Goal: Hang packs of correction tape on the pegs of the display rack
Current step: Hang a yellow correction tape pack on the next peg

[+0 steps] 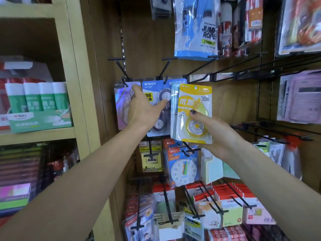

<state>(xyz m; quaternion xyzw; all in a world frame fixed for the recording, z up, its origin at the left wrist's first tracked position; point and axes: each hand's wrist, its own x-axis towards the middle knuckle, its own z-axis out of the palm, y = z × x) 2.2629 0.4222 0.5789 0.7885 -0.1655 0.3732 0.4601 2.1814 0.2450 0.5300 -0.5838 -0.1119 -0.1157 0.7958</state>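
Observation:
Two packs of correction tape hang on black pegs of the display rack: an iridescent pack (121, 108) on the left peg (123, 70), and a blue pack (160, 122) marked 36 on the peg beside it. My left hand (144, 106) lies spread against them, fingers on the iridescent pack and thumb on the blue one. My right hand (215, 134) grips a yellow pack (195, 101) marked 30m, thumb on its front, with a pale pack (174, 105) tucked behind it. The yellow pack is upright just below an empty peg (199, 70).
A blue jump rope bag (194, 26) hangs above. Below hang a toy clock (184, 169), sticky notes (231, 213) and more packs on long pegs. Green glue sticks (36, 98) stand on the wooden shelf at left. A purple calculator pack (302, 96) hangs at right.

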